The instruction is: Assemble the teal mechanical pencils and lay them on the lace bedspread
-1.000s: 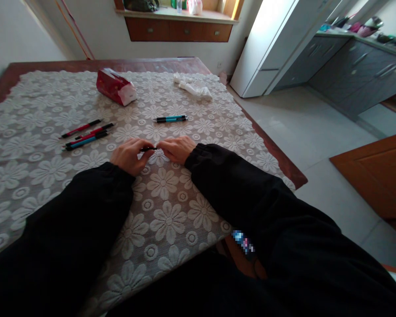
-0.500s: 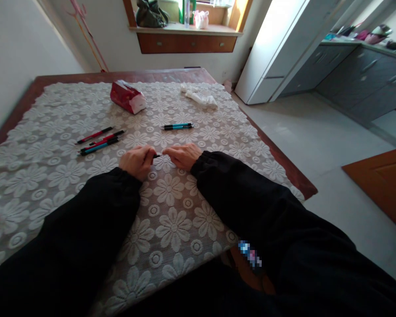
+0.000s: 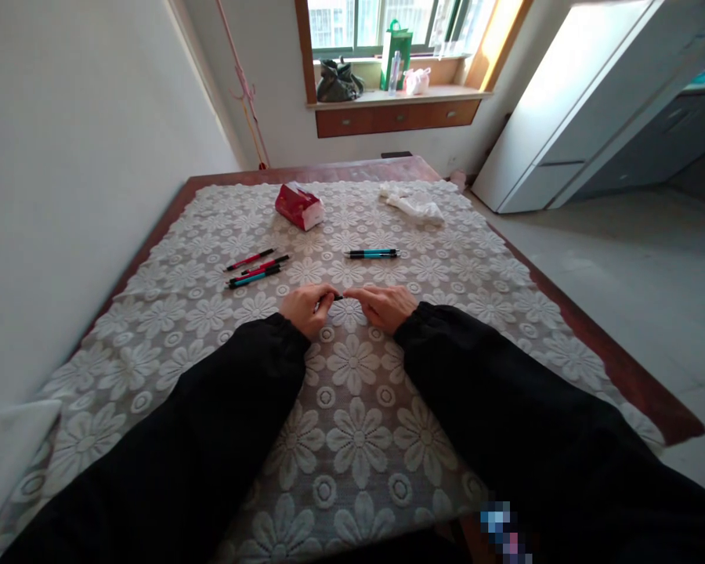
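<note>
My left hand [image 3: 306, 308] is closed round a pen, of which only a short black end [image 3: 338, 297] sticks out towards the right. The rest of it is hidden in my fingers. Just across from that end is my right hand [image 3: 386, 305], its index finger reaching to the black tip and its other fingers curled in. Whether something small is pinched there is too fine to see. Beyond my right hand lie blue and black pens [image 3: 372, 254] side by side. Past my left hand are a red and black pen [image 3: 250, 259], another red one [image 3: 265, 265] and a blue one [image 3: 254, 276].
A white flower-patterned lace cloth [image 3: 352, 364] covers the table. Towards its far side lie a red tissue pack [image 3: 299, 206] and a crumpled white plastic bag [image 3: 416, 207]. A wall [image 3: 76, 157] runs along the left, and a white refrigerator [image 3: 555, 102] stands at the back right.
The view has turned left and tilted up, so everything sits further right and lower. Both hands keep nearly the same pose over the cloth, right fingertip at the pen's black end.
</note>
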Action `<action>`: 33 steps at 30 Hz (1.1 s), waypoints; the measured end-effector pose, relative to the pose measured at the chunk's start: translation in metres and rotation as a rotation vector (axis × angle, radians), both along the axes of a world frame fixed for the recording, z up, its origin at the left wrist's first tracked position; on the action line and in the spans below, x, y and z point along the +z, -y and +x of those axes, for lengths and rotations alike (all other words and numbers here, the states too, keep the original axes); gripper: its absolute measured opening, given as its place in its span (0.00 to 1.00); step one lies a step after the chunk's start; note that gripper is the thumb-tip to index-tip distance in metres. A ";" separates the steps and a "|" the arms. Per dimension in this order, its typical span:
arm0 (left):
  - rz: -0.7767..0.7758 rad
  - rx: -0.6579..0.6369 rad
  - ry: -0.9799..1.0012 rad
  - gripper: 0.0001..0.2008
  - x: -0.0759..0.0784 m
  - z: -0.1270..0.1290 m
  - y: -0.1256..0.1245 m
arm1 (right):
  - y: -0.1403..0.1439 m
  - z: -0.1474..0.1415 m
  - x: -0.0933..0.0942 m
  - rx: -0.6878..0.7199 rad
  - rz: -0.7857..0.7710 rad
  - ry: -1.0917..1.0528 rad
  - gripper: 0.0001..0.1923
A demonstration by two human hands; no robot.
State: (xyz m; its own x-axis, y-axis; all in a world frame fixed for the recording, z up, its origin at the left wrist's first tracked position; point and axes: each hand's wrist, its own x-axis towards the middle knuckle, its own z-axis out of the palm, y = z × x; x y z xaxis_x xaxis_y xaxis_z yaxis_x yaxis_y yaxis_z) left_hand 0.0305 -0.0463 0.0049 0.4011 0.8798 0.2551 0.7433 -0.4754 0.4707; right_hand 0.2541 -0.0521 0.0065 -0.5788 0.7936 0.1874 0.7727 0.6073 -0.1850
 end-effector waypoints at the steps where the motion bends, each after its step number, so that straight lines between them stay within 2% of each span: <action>1: -0.003 0.009 0.000 0.14 0.000 0.000 0.000 | 0.000 0.000 0.000 -0.002 -0.001 0.004 0.22; 6: -0.001 0.178 0.005 0.14 0.002 0.001 -0.001 | -0.001 0.000 -0.001 -0.062 0.015 -0.022 0.21; 8: 0.012 0.206 0.013 0.13 0.002 0.000 -0.003 | -0.001 0.001 -0.002 -0.061 0.022 -0.012 0.20; 10: 0.024 0.142 0.027 0.11 0.001 0.000 -0.005 | -0.001 0.001 -0.004 -0.040 0.028 0.016 0.20; 13: 0.023 -0.031 0.036 0.09 -0.002 0.000 -0.006 | 0.000 -0.001 -0.004 -0.016 0.039 0.072 0.19; 15: 0.013 -0.085 0.028 0.08 -0.002 0.001 -0.006 | 0.001 -0.003 -0.002 -0.017 0.039 0.112 0.18; 19: 0.014 -0.064 0.000 0.07 -0.003 0.002 -0.005 | 0.002 -0.004 0.002 -0.042 0.065 0.148 0.17; 24: 0.034 0.007 0.018 0.06 -0.003 0.001 -0.006 | -0.003 0.005 0.002 -0.148 0.147 0.108 0.14; 29: -0.013 -0.002 0.067 0.07 -0.005 0.000 -0.007 | -0.007 0.012 -0.001 0.035 0.139 0.077 0.14; 33: -0.058 -0.001 0.117 0.07 -0.006 -0.001 -0.008 | -0.007 0.010 -0.003 0.038 0.090 0.097 0.15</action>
State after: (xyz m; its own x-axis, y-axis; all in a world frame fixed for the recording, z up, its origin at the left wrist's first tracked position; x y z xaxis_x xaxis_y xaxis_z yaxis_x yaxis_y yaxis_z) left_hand 0.0295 -0.0384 -0.0012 0.3724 0.8940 0.2493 0.6814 -0.4457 0.5805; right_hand 0.2637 -0.0448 0.0032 -0.6271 0.7531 0.1990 0.7602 0.6474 -0.0541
